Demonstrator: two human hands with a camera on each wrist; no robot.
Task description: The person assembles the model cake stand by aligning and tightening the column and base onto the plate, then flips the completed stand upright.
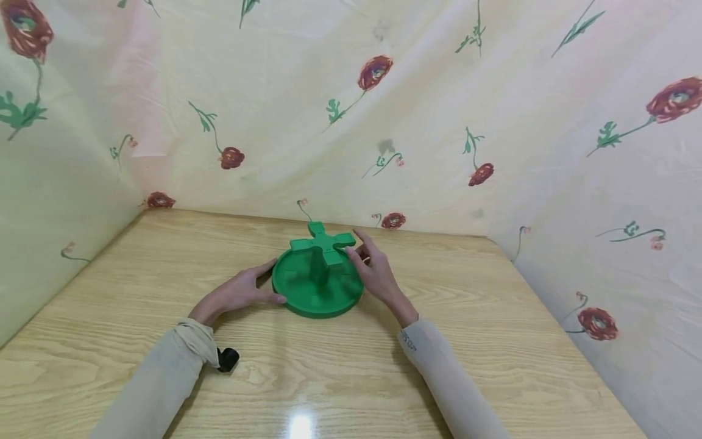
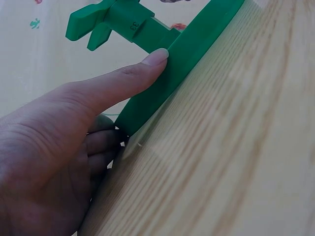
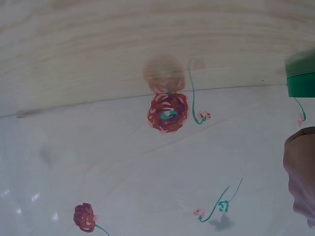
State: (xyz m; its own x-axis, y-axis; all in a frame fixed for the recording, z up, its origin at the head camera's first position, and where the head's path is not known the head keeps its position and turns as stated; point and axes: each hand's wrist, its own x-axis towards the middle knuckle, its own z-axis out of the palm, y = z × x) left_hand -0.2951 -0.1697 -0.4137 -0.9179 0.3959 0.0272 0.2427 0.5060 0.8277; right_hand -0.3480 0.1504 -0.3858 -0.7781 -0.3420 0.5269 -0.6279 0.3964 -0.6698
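Observation:
A green stand rises from the wooden table in the head view: a round, rimmed base (image 1: 296, 291), a short post (image 1: 320, 269) and a four-armed cross-shaped top (image 1: 322, 242). My left hand (image 1: 241, 292) grips the base at its left edge. In the left wrist view the thumb (image 2: 130, 78) presses on the side of the base, while the other fingers curl behind its edge. At the right, my right hand (image 1: 375, 274) has thumb and forefinger spread around the tip of one arm of the top; whether they touch it I cannot tell.
The wooden table (image 1: 493, 341) backs onto a pale flowered cloth (image 1: 285, 122), which also hangs at both sides. A small black object (image 1: 227, 360) shows by the left sleeve cuff. In the right wrist view the base (image 3: 301, 83) appears only at the edge.

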